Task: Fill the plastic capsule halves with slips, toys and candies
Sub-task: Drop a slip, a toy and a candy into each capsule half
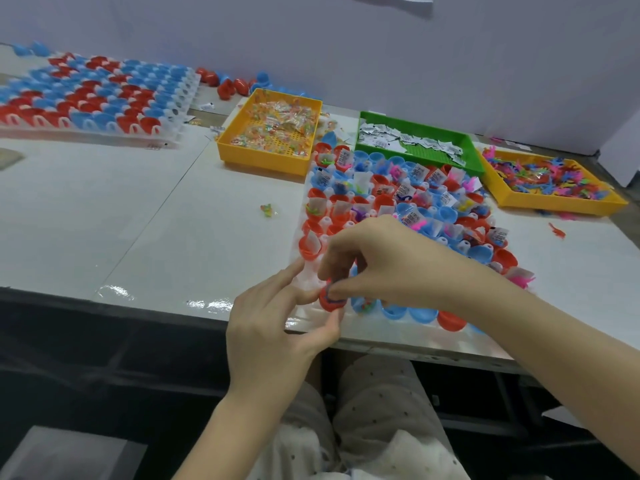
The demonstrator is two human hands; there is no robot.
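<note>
A white holder tray [304,271] near the table's front edge carries rows of red and blue capsule halves, many with slips and toys in them. My left hand [273,327] grips a red capsule half [329,301] at the tray's front row. My right hand [377,258] pinches down into that half, its fingertips on a small purple toy at the rim. A yellow bin of wrapped candies [273,129], a green bin of paper slips [415,140] and a yellow bin of coloured toys [550,181] stand behind the tray.
A second tray of red and blue capsule halves [86,98] lies at the far left, loose capsule halves [232,84] by the wall. One stray candy [266,210] and one stray toy [557,231] lie on the white table. My knees are below the table edge.
</note>
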